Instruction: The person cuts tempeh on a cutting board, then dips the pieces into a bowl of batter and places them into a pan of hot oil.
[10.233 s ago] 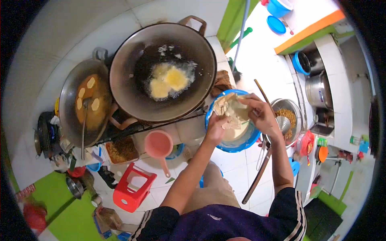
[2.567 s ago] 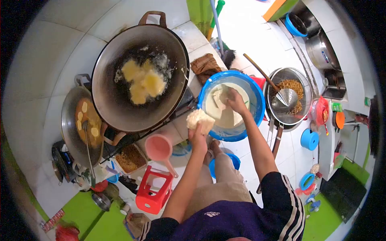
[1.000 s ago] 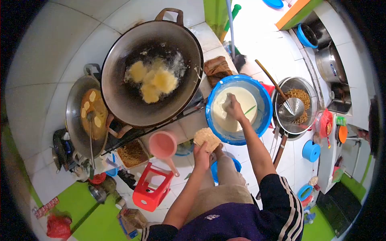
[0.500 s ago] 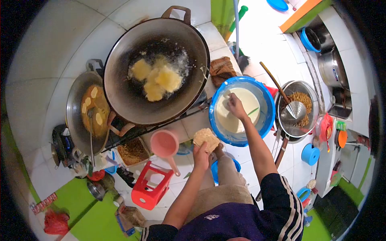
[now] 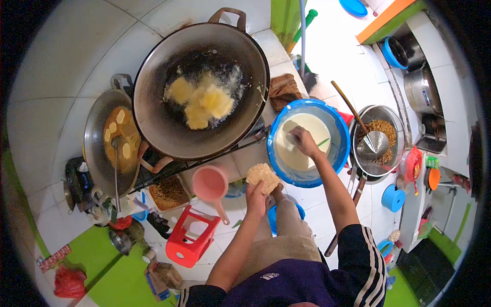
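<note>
My left hand (image 5: 256,197) is closed around pale, bumpy tempeh slices (image 5: 263,177), held up between the stove and the basin. Over the blue basin (image 5: 346,148), my right hand (image 5: 306,144) has its fingers pinched together, close to the surface of the cream-coloured batter (image 5: 302,159). Whatever those fingers hold, if anything, blends into the batter. A thin green strip (image 5: 323,142) lies in the batter beside that hand. Left of the basin, a large wok (image 5: 169,138) holds several yellow, squarish pieces (image 5: 215,101) frying in bubbling oil.
A smaller wok (image 5: 95,148) with brown liquid, pale pieces and a ladle (image 5: 116,174) stands far left. Right of the basin, a strainer (image 5: 401,148) holds brown bits and a skimmer (image 5: 376,141). Below the stove are a pink dipper (image 5: 210,183) and a red stool (image 5: 179,250).
My right hand has drawn slightly back toward me over the batter. My left hand keeps its hold on the tempeh slices. The view has shifted very slightly.
</note>
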`<move>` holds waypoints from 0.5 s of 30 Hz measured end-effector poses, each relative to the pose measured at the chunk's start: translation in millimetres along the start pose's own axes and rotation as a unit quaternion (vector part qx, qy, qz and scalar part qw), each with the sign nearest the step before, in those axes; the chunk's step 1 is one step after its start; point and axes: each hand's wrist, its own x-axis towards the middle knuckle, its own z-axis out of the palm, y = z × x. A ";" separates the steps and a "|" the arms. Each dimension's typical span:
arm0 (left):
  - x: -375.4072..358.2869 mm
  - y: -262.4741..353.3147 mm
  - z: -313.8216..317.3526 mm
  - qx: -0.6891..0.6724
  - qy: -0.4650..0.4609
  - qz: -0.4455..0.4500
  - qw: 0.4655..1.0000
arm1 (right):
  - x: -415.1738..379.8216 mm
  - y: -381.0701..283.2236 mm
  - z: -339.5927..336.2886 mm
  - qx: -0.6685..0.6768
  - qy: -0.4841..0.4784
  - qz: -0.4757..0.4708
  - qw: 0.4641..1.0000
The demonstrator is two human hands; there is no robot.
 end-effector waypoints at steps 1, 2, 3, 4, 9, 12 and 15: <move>0.2 -0.1 0.3 -0.001 -0.005 0.000 1.000 | -2.1 -7.4 -6.3 -0.026 0.018 -0.032 0.999; 0.5 -0.1 0.8 -0.002 -0.009 0.001 1.000 | -3.7 -15.3 -12.3 -0.026 0.033 -0.028 0.999; 0.2 -0.2 1.2 -0.004 -0.013 0.002 1.000 | -6.2 -24.1 -18.7 -0.026 0.048 -0.023 0.998; 0.3 -0.5 1.2 0.001 -0.012 0.001 1.000 | -9.1 -32.8 -25.4 -0.027 0.063 -0.018 0.997; -0.2 1.5 14.2 -0.019 -0.011 0.002 1.000 | -15.5 -100.2 -72.7 -0.051 0.100 -0.043 0.993; 5.8 -3.7 16.4 -0.012 -0.024 -0.021 0.999 | -13.0 -164.5 -108.2 -0.052 0.073 -0.034 0.995; -1.2 4.0 34.1 0.117 -0.061 0.035 0.991 | 4.3 -206.9 -123.0 -0.053 0.074 -0.077 0.993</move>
